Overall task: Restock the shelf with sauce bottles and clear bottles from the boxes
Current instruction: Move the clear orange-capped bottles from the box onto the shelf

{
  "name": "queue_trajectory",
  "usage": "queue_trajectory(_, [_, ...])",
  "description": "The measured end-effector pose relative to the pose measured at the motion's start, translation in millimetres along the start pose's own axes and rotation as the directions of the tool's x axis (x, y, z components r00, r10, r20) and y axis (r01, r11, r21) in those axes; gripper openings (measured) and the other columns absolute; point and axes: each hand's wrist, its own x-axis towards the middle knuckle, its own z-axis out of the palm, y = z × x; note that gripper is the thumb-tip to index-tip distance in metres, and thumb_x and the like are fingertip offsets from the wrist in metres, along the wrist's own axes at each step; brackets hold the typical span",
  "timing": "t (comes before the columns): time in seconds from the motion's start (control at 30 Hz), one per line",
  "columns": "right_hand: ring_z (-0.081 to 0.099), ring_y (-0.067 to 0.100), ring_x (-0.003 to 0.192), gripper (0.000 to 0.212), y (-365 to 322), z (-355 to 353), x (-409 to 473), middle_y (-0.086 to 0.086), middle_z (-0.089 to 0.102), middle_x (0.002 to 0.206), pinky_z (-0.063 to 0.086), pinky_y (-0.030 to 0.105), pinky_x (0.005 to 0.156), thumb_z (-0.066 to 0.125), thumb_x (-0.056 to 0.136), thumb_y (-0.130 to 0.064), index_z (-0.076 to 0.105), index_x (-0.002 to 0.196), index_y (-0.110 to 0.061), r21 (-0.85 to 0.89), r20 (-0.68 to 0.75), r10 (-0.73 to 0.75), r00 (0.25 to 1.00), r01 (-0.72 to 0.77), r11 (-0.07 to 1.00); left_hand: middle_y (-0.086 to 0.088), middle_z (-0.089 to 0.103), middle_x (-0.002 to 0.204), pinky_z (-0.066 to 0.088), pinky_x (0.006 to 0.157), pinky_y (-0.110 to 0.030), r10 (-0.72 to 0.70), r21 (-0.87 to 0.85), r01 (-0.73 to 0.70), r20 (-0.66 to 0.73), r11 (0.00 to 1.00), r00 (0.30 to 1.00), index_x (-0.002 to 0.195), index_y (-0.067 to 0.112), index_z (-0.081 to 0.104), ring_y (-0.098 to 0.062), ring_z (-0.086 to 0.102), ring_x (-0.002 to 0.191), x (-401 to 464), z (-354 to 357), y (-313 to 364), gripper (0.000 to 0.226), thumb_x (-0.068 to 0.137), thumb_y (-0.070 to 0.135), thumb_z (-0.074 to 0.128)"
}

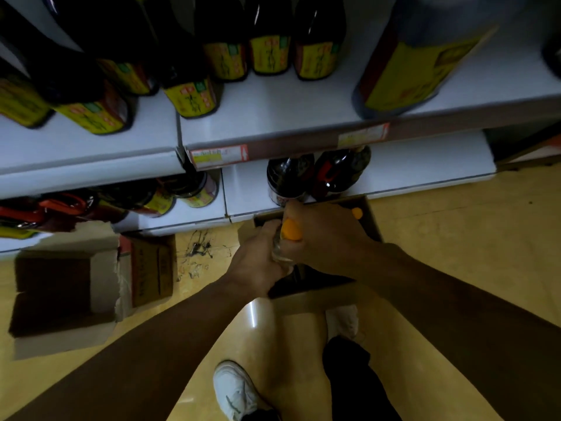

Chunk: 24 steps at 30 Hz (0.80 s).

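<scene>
hands — left hand (258, 262) | right hand (318, 235) — both grip clear bottle (287, 238)

Above the open brown cardboard box (368, 214) on the yellow floor, the left hand (258, 259) and right hand (321, 235) both grip one clear orange-capped bottle (288, 238), below the white shelf (409, 168) of dark sauce bottles (288, 177).

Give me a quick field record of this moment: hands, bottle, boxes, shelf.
left hand: grips the clear bottle low on its body
right hand: wraps the same bottle near the cap
clear bottle: orange cap, held above the open box
open box: on the floor by the shelf, another orange cap showing inside
second box: on the floor to the left, torn open
upper shelf: dark sauce bottles with yellow labels, bare space in front
</scene>
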Motion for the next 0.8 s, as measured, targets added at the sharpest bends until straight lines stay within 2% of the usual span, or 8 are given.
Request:
queue_trajectory(0.07, [0.043, 0.003, 0.059, 0.027, -10.3, -29.7, -8.6, -0.009, 0.047, 0.067, 0.027, 0.024, 0.050, 0.063, 0.082, -0.043, 0.041, 0.083, -0.026, -0.032, -0.028, -0.031, 0.999, 0.030, 0.999, -0.011, 0.062, 0.120, 0.050, 0.098, -0.040, 0.044, -0.034, -0.046, -0.048, 0.998, 0.998, 0.123, 0.016, 0.054, -0.026, 0.060, 0.111, -9.3, -11.1, 19.8, 0.050, 0.079, 0.016, 0.077])
queue_trajectory(0.2, [0.045, 0.005, 0.057, 0.030, -33.3, -86.0, -24.4, -0.008, 0.047, 0.064, 0.028, 0.026, 0.049, 0.060, 0.081, -0.046, 0.037, 0.076, -0.029, -0.084, -0.042, -0.060, 0.997, 0.056, 0.995, 0.006, 0.063, 0.111, 0.050, 0.090, -0.028, 0.109, -0.030, -0.111, -0.055, 0.993, 0.992, 0.123, 0.021, 0.050, -0.013, 0.060, 0.101, -27.4, -35.7, 57.5, 0.063, 0.070, 0.020, 0.084])
queue_trajectory(0.37, [0.045, 0.011, 0.055, 0.030, -62.8, -156.2, -43.1, -0.005, 0.046, 0.062, 0.031, 0.030, 0.047, 0.063, 0.076, -0.048, 0.042, 0.074, -0.026, -0.137, -0.070, -0.091, 0.993, 0.081, 0.987, 0.006, 0.062, 0.114, 0.054, 0.082, -0.032, 0.154, 0.060, -0.152, -0.026, 0.987, 0.988, 0.123, 0.027, 0.045, -0.013, 0.060, 0.099, -49.9, -69.8, 110.2, 0.065, 0.070, 0.028, 0.084])
queue_trajectory(0.47, [0.042, 0.012, 0.057, 0.033, -79.4, -196.7, -52.9, -0.003, 0.044, 0.063, 0.026, 0.031, 0.047, 0.060, 0.076, -0.051, 0.038, 0.071, -0.027, -0.162, -0.091, -0.081, 0.993, 0.066, 0.985, 0.003, 0.060, 0.125, 0.053, 0.089, -0.043, 0.215, 0.088, -0.213, -0.009, 0.973, 0.977, 0.132, 0.024, 0.042, -0.017, 0.058, 0.109, -67.5, -90.2, 145.3, 0.072, 0.073, 0.033, 0.082])
queue_trajectory(0.57, [0.037, 0.011, 0.053, 0.037, -98.6, -241.0, -64.5, -0.004, 0.040, 0.060, 0.023, 0.030, 0.047, 0.063, 0.073, -0.050, 0.037, 0.065, -0.025, -0.140, -0.136, -0.076, 0.988, 0.057, 0.989, 0.004, 0.057, 0.131, 0.051, 0.093, -0.045, 0.270, 0.109, -0.267, -0.005, 0.957, 0.963, 0.136, 0.025, 0.039, -0.018, 0.056, 0.117, -83.7, -112.5, 181.9, 0.077, 0.074, 0.038, 0.083])
queue_trajectory(0.7, [0.043, 0.016, 0.054, 0.033, -125.5, -299.9, -84.1, -0.002, 0.046, 0.059, 0.028, 0.029, 0.046, 0.061, 0.065, -0.050, 0.045, 0.065, -0.021, -0.091, -0.218, -0.086, 0.972, 0.068, 0.994, 0.002, 0.060, 0.127, 0.054, 0.089, -0.044, 0.324, 0.143, -0.317, -0.030, 0.938, 0.946, 0.134, 0.026, 0.041, -0.019, 0.059, 0.112, -106.5, -141.1, 234.2, 0.077, 0.072, 0.043, 0.082])
queue_trajectory(0.8, [0.041, 0.016, 0.055, 0.031, -142.8, -343.2, -100.0, -0.003, 0.044, 0.060, 0.028, 0.029, 0.049, 0.061, 0.063, -0.050, 0.044, 0.064, -0.024, -0.062, -0.252, -0.091, 0.963, 0.078, 0.995, 0.005, 0.063, 0.122, 0.054, 0.087, -0.042, 0.400, 0.204, -0.379, -0.069, 0.902, 0.914, 0.131, 0.028, 0.045, -0.016, 0.061, 0.109, -125.7, -162.9, 276.1, 0.073, 0.070, 0.046, 0.081])
